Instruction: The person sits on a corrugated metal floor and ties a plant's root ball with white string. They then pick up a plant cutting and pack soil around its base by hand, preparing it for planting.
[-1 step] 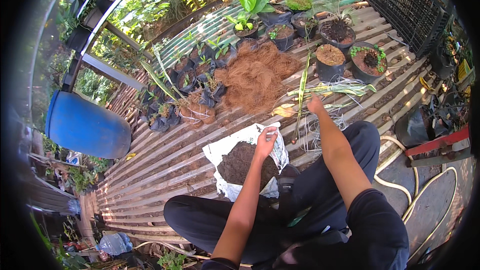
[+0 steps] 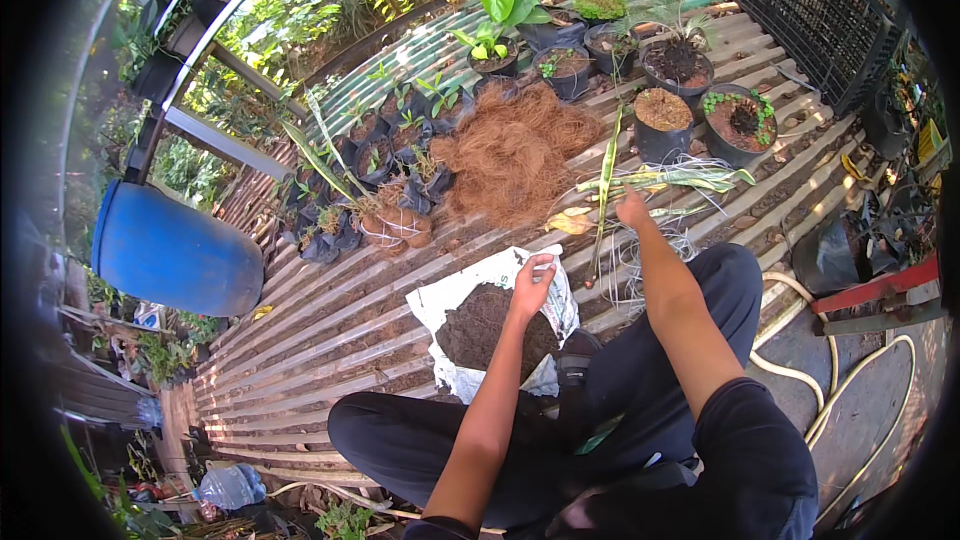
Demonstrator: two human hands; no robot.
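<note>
the white sack of dark soil lies open on the slatted deck just before the crossed legs, its rim pinched by the left hand, while the right hand closes on long striped leaves not yet potted, black pots waiting at the far edge.

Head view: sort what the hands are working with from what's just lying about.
In hand:
left hand on the white soil bag
right hand on the long-leaved plant cuttings

Lying about:
blue barrel
coconut fibre heap
black pots
hose
</note>
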